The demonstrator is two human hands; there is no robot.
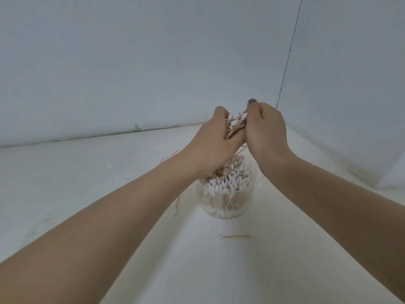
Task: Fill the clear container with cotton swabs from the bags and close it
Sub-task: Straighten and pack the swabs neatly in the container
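One stray swab [237, 236] is seen lying nearest on the white worktop [92, 172]. Beyond it stands the open clear container [223, 196], packed with upright swabs. Above it, a bundle of swabs [235, 125] is gripped between the left hand [213, 145] and right hand [266, 130], fingers curled around it. The walls meet close behind.

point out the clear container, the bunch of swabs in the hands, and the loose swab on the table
clear container [223, 210]: head view, on its see-through front wall near the base
bunch of swabs [235, 125]: head view, on the white tips between the two hands
loose swab [236, 236]: head view, on the middle of its wooden stick
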